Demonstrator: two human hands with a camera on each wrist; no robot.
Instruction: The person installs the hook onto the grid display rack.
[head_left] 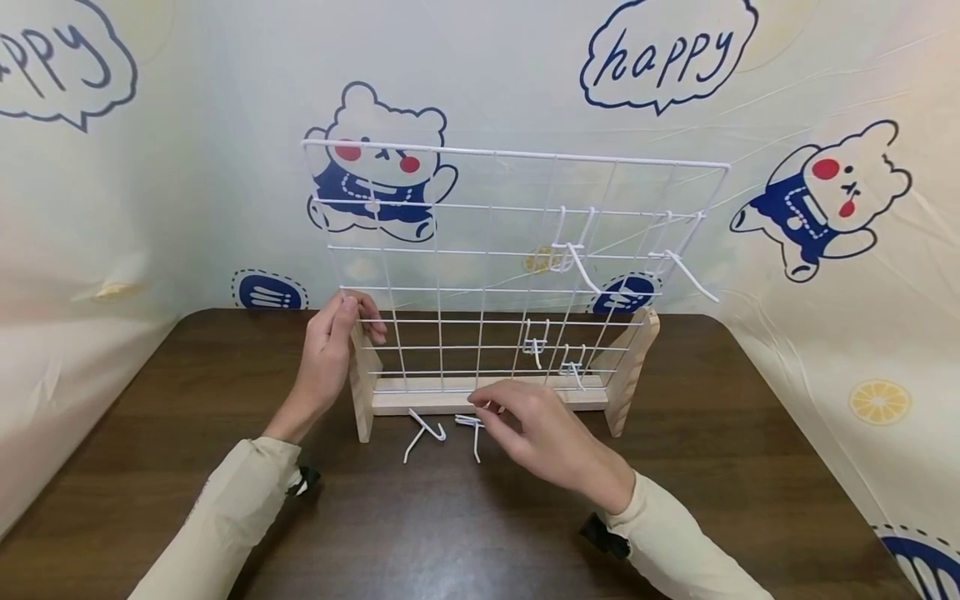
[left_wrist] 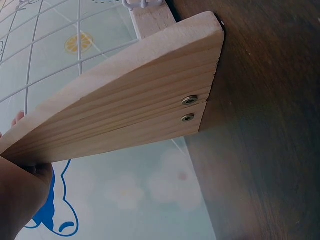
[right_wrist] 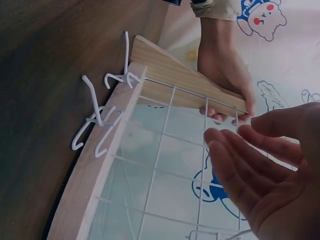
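Your wire rack [head_left: 487,252] stands upright on the counter [head_left: 390,533], and everything here is placed from it. Your left hand [head_left: 326,348] is at the rack's left end, its grip closed round the top of the left wooden side [head_left: 363,392]; the left wrist view shows two metal fasteners [left_wrist: 189,100] in that side's outer face. Your right hand [head_left: 532,429] hangs in front of the rack's lower wires, right of their middle. Its grip is narrow, thumb and fingers gently bent, with nothing seen between them.

Two loose white hooks lie on the counter just before the rack's wooden base bar [head_left: 427,404]: the left loose hook [head_left: 423,427] and the right loose hook [head_left: 476,443], the latter near your right fingertips. You cannot tell from here whether either one touches the bar.

Four more hooks hang on the rack's right half. The upper inner hook [head_left: 581,267] and the upper outer hook [head_left: 690,273] sit high, the outer one by the rack's right edge; the lower inner hook [head_left: 536,352] and the lower outer hook [head_left: 573,371] sit low, near the base bar. The right wooden side [head_left: 630,371] props the rack's right end. Behind the rack hangs a backdrop [head_left: 517,83] printed with bears.
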